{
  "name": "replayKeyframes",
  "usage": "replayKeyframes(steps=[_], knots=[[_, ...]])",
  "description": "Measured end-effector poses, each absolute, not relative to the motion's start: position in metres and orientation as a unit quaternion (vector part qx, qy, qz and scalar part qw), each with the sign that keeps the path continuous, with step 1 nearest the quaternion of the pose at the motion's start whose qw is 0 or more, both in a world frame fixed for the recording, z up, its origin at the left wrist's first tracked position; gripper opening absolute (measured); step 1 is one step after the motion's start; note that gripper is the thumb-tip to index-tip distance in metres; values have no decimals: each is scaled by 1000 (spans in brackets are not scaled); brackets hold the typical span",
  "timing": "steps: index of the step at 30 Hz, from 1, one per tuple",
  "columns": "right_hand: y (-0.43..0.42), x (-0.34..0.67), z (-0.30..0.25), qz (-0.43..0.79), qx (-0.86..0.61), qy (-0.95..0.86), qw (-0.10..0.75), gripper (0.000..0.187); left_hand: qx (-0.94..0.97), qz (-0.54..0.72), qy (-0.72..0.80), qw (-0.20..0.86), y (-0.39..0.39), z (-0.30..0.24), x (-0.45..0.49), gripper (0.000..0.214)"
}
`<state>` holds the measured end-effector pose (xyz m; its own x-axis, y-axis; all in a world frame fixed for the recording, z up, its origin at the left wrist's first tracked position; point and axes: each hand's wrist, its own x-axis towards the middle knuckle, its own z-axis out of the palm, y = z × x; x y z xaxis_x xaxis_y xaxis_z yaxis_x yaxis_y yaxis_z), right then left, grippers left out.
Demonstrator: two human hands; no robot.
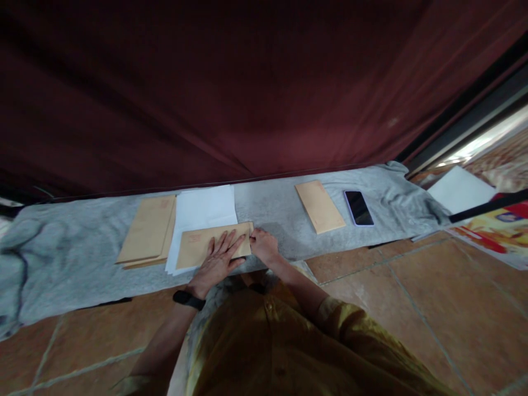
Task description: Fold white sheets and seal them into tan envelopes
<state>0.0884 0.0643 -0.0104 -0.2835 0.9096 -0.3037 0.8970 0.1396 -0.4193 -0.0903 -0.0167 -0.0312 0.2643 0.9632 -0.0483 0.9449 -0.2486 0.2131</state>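
My left hand [218, 257] lies flat with fingers spread on a brown envelope [193, 247], pressing it down on a stack of white paper sheets [204, 212]. A black band sits on that wrist. My right hand [263, 245] is curled at the envelope's right end, fingers pinched on its flap edge. A pile of brown envelopes [147, 228] lies to the left of the white sheets. All rest on a grey cloth [82, 264] spread on the floor.
A single brown envelope [319, 206] and a dark phone [358, 208] lie on the cloth to the right. A dark red curtain [231, 88] hangs behind. Orange floor tiles [433, 308] lie in front; white paper [460, 190] and a colourful print [499, 228] sit far right.
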Motion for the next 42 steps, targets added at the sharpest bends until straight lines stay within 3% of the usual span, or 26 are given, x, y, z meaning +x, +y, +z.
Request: replayKeyframes(steps=[25, 31, 42], knots=[[72, 102, -18, 313, -570, -757, 59, 28, 746, 83, 658, 60, -29, -39, -47, 55], [94, 95, -15, 294, -572, -756, 123, 31, 742, 101, 661, 49, -33, -43, -39, 56], [125, 73, -9, 383, -551, -736, 92, 18, 742, 125, 658, 29, -36, -44, -36, 55]])
